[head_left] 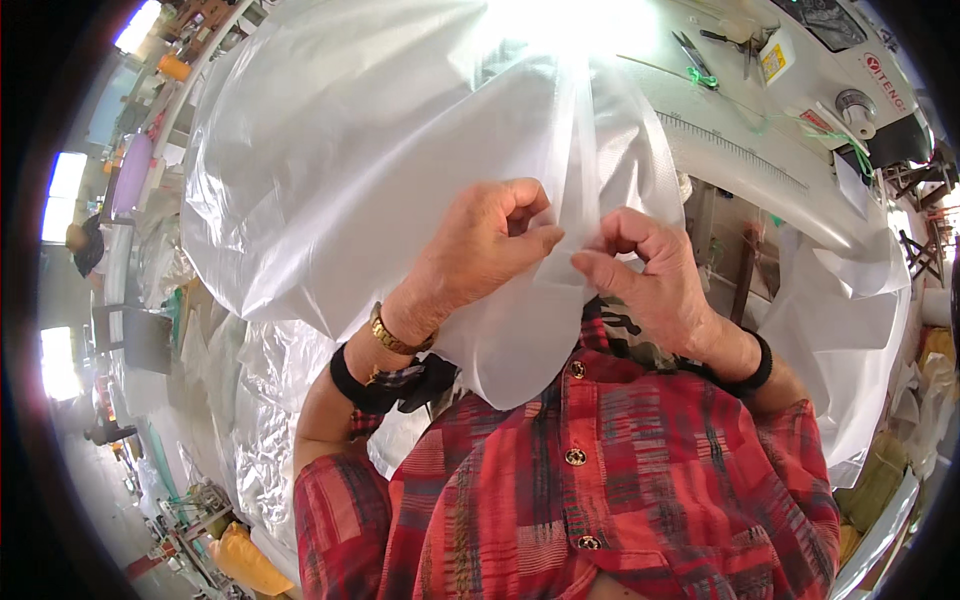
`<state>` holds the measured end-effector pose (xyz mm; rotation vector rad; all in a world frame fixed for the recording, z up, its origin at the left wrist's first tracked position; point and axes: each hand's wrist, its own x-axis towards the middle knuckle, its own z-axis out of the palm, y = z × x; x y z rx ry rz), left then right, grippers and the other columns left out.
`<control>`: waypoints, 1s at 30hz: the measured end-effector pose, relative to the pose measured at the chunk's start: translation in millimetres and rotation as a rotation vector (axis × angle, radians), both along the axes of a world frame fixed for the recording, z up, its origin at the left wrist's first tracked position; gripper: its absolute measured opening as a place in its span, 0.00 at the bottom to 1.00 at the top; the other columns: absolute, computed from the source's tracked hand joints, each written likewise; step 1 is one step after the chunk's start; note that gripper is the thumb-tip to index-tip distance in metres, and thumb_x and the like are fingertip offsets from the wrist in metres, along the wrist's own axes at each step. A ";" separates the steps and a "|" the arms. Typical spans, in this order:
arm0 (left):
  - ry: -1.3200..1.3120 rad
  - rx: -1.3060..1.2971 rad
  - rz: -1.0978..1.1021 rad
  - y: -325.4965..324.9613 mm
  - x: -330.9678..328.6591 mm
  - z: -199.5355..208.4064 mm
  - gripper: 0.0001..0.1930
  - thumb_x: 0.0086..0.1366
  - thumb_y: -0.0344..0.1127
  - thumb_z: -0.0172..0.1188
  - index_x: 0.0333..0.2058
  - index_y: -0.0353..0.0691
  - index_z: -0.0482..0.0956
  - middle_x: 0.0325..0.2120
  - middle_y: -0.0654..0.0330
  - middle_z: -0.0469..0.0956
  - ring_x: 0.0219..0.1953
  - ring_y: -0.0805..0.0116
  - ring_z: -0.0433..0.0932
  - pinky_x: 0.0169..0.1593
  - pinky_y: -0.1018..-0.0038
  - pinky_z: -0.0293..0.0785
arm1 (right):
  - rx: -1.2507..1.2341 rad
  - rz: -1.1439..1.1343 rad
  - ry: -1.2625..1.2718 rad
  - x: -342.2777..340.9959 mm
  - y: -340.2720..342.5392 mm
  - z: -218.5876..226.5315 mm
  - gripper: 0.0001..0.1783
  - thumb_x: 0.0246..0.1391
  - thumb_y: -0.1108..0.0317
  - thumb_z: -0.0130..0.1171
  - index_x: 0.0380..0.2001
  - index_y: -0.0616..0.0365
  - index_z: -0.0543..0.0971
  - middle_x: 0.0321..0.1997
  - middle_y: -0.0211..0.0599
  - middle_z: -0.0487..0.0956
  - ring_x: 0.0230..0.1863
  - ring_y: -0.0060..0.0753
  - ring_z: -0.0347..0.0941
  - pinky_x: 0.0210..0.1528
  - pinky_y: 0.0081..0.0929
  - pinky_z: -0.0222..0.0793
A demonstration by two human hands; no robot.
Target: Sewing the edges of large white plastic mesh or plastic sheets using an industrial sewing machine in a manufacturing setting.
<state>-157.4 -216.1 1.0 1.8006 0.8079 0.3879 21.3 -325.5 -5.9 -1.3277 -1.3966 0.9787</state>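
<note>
A large translucent white plastic sheet (330, 190) spreads over the work table and hangs down in front of my chest. A long folded seam runs along it toward a bright lamp glare at the far side. On the near part of this seam, my left hand (485, 245) pinches the sheet between thumb and bent fingers. Close by on the right, my right hand (650, 275) has its thumb and forefinger closed at the sheet's other edge. The fingertips of the two hands are a small gap apart. Below them a rounded flap of the sheet droops.
At the far right stands a white sewing machine (870, 60) with a thread cone (857, 108). Green-handled scissors (697, 62) and a white bottle (785, 55) lie on the table near a printed ruler scale (735, 148). More crumpled plastic (275, 400) hangs at my left.
</note>
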 end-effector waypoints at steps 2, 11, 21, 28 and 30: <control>0.006 -0.009 0.008 0.3 -5.7 -7.0 0.11 0.58 0.34 0.61 0.27 0.30 0.73 0.16 0.65 0.65 0.23 0.83 0.62 0.26 0.76 0.62 | -0.139 0.090 0.034 -9.3 4.2 7.3 0.09 0.56 0.70 0.63 0.29 0.64 0.75 0.21 0.29 0.74 0.25 0.17 0.66 0.29 0.24 0.66; -0.187 -0.301 0.021 -8.6 -16.9 -33.2 0.09 0.70 0.35 0.55 0.39 0.34 0.77 0.32 0.68 0.78 0.35 0.84 0.72 0.41 0.84 0.69 | -0.074 0.442 -0.217 -18.9 14.1 -8.2 0.09 0.57 0.65 0.57 0.31 0.61 0.74 0.24 0.53 0.75 0.29 0.60 0.73 0.30 0.45 0.67; -0.213 -0.383 0.180 -15.8 -11.1 -27.9 0.12 0.68 0.39 0.59 0.29 0.36 0.75 0.23 0.71 0.75 0.26 0.87 0.66 0.27 0.82 0.62 | 0.338 0.671 -0.674 -25.0 21.5 -19.0 0.08 0.54 0.65 0.59 0.30 0.57 0.74 0.22 0.42 0.75 0.24 0.51 0.72 0.34 0.42 0.71; -0.222 -0.536 0.188 -8.6 -19.2 -32.2 0.10 0.64 0.36 0.64 0.28 0.36 0.78 0.24 0.71 0.76 0.27 0.86 0.69 0.28 0.83 0.63 | -0.246 0.152 0.045 5.1 25.6 -42.3 0.15 0.64 0.58 0.55 0.39 0.61 0.76 0.28 0.31 0.76 0.29 0.21 0.72 0.37 0.21 0.70; -0.288 -0.562 0.194 -11.5 -16.7 -27.5 0.10 0.63 0.37 0.65 0.30 0.36 0.80 0.25 0.69 0.78 0.27 0.85 0.71 0.29 0.84 0.66 | -0.368 0.103 0.309 -1.7 31.5 -45.8 0.19 0.65 0.55 0.54 0.38 0.62 0.78 0.31 0.27 0.78 0.32 0.20 0.74 0.39 0.19 0.71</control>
